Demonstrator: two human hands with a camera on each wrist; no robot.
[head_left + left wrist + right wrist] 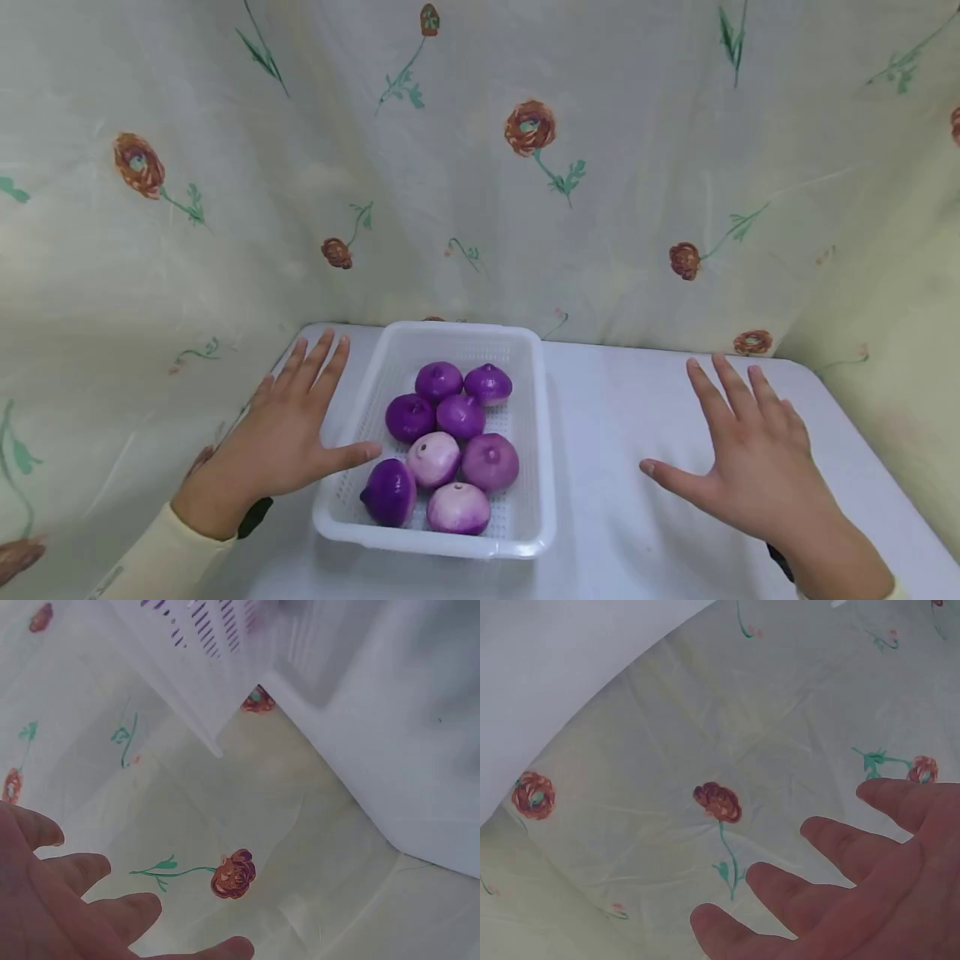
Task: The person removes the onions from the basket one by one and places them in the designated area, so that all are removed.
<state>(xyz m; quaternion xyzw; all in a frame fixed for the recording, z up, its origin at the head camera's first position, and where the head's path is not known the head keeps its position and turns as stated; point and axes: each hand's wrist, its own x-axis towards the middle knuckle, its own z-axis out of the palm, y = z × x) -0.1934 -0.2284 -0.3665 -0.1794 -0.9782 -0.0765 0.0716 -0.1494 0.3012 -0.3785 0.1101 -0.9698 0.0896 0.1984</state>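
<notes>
A white plastic basket (547, 467) with perforated walls stands on the table, left of the middle in the head view. Several purple onions (462, 416) lie in it, some deep purple and two paler, whitish on top. My left hand (288, 433) is held beside the basket's left side, fingers spread, its thumb overlapping the rim in this view. Well to the right of the basket, my right hand (757, 458) hovers over the table with fingers spread and nothing in it. Each wrist view shows spread fingers, with a corner of the basket (202, 712) in the left one.
The white table (600, 400) has rounded back corners. Behind it and along both sides hangs a pale curtain (465, 167) printed with brown flowers. Dark bands show at both wrists below the light sleeves.
</notes>
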